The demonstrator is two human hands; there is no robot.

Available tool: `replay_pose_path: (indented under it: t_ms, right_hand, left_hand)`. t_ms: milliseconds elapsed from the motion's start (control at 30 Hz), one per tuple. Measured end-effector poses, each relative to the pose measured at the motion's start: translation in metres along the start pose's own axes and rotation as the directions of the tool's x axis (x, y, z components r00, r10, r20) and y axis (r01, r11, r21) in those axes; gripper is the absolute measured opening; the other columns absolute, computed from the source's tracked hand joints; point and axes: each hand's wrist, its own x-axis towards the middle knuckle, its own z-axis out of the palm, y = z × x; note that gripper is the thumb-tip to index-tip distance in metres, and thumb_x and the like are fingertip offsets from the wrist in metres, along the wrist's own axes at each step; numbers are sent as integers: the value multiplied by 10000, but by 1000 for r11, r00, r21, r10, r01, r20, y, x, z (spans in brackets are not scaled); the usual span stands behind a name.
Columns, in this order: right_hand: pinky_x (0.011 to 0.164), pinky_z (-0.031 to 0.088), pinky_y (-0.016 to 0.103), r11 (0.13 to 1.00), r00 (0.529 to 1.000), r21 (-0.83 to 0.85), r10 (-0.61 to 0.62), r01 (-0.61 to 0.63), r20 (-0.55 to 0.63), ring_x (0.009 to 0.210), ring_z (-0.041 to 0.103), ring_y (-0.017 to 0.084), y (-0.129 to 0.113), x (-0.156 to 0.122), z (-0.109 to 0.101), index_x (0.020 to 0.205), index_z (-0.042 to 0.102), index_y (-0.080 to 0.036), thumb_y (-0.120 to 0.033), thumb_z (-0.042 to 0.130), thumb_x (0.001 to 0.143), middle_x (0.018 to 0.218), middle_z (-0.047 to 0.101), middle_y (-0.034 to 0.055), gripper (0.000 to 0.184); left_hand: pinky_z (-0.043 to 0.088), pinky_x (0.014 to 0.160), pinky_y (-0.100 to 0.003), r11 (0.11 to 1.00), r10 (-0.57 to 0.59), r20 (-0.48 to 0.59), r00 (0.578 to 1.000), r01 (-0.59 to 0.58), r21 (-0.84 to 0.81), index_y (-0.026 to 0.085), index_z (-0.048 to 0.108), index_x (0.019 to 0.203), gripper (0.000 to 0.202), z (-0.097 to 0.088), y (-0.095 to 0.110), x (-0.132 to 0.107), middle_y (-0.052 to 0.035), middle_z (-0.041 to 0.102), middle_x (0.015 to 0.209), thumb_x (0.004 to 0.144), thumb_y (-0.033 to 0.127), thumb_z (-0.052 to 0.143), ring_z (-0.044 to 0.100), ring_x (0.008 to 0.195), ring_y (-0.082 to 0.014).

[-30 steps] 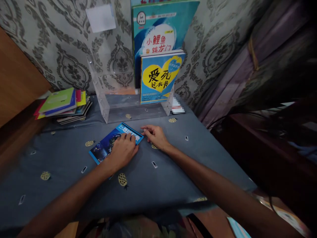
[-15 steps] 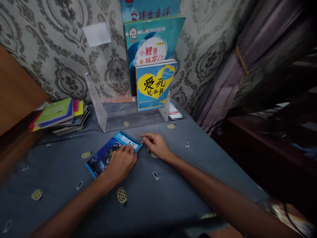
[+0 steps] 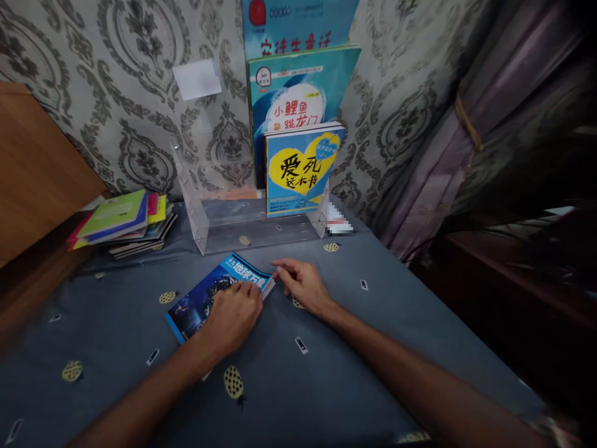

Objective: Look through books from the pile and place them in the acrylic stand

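Note:
A blue children's book (image 3: 193, 305) with white Chinese lettering lies at a slant on the cloth, front cover up. My left hand (image 3: 237, 311) rests over its right side, fingers bent around the cover's edge. A strip of white pages shows beneath the cover at the right. Just off the upper right corner is my right hand (image 3: 305, 286), its fingers loosely curled and thumb and forefinger slightly apart. Whether its fingertips touch the corner is hard to see; nothing shows in them.
Behind the book stands a clear acrylic stand (image 3: 242, 236). It holds a blue and yellow book (image 3: 298, 199) and taller picture books (image 3: 303, 81). A pile of books (image 3: 116, 214) lies at the left, near a wooden panel (image 3: 41, 162). A tied curtain (image 3: 433, 180) hangs at the right.
The view has shifted, so everything sits slightly lower and to the right. The book's right edge has lifted and its white pages now show. My right hand is now closer to the book's corner.

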Motion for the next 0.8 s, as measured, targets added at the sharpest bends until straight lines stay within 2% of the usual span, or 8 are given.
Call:
replay_pose_path:
  t_ms: [400, 667, 800]
  right_hand:
    - [436, 448, 220, 999, 999, 13, -32, 32, -30, 422, 550, 92, 0, -1, 0, 1128, 698, -154, -372, 513, 883, 816, 760, 51, 377]
    - [470, 475, 233, 996, 988, -2, -83, 84, -128, 452, 572, 105, -7, -4, 0, 1120, 680, -175, -430, 508, 900, 850, 769, 64, 378]
    - [461, 479, 235, 994, 985, -8, -107, 107, -138, 455, 578, 113, -10, -7, 1, 1132, 677, -174, -410, 504, 903, 848, 777, 64, 372]
  left_hand:
    - [528, 671, -301, 1000, 16, -54, 998, -15, 21, 155, 652, 999, 257, 6, -2, -1, -99, 713, 975, 1013, 192, 398, 692, 934, -248]
    - [550, 669, -339, 999, 25, -54, 998, -24, 27, 144, 656, 1001, 295, 6, 0, -1, -110, 708, 989, 1017, 180, 364, 691, 964, -273]
    - [555, 676, -348, 999, 28, -48, 998, -27, 25, 142, 655, 1010, 299, 7, 0, -2, -113, 707, 997, 1020, 183, 359, 688, 973, -278]
